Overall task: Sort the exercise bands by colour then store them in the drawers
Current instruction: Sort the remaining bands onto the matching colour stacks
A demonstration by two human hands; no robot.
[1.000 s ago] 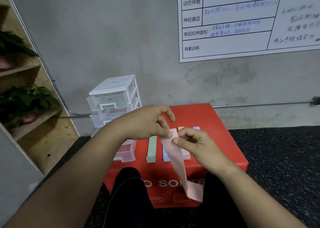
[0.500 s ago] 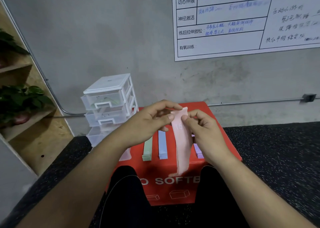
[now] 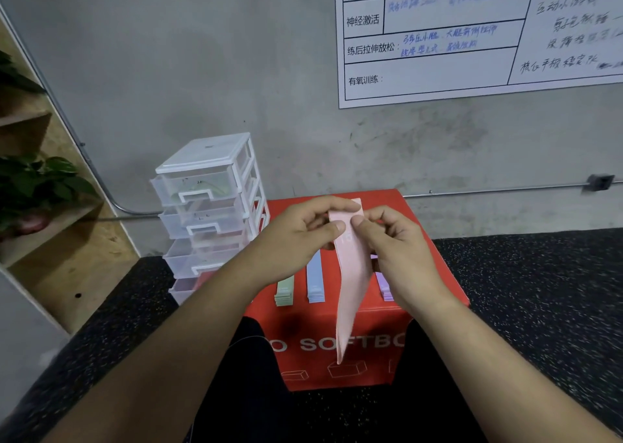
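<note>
While the pink band hangs down in front of the red box, I pinch its top end with my left hand and right hand, thumbs pressed against curled fingers. Behind it, green bands, blue bands and purple bands lie stacked on the box; the drawer unit stands just left.

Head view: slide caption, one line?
Left hand and right hand pinch a pale pink exercise band above a red box bearing a green stack, blue stack and purple stack, beside clear plastic drawers.
</note>
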